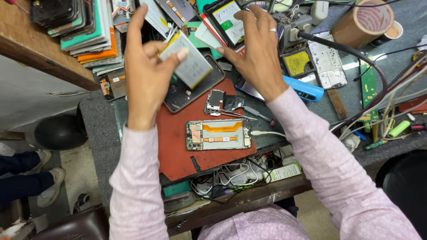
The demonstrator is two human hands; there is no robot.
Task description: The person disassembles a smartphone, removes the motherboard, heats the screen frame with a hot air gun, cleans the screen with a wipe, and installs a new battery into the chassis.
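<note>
From the head camera, the left hand is raised above the bench with its palm turned inward, holding a flat silver-grey phone battery by one long edge; the thumb lies across the battery's face and the fingers stand behind it, so the grip is a loose pinch rather than a fist; the battery's long axis runs on a slant, from upper left near the fingertips down to lower right, its lower corner hanging over a dark phone back cover that lies on the red work mat; the right hand is spread wide, fingers apart and holding nothing, the thumb tip pointing toward the battery's upper right edge (whether it actually touches cannot be told), a ring on one finger; the fingertips of this hand hover over another dark-framed phone part at the back of the bench; lower on the mat an opened phone chassis lies flat with its long axis left to right, an orange flex cable across its middle and a white cable at its right end; just above it sit a small metal shield piece and tweezers; a blue tool lies under the right wrist; a roll of brown tape stands at the far right; a stack of boxes rests at the upper left.
</note>
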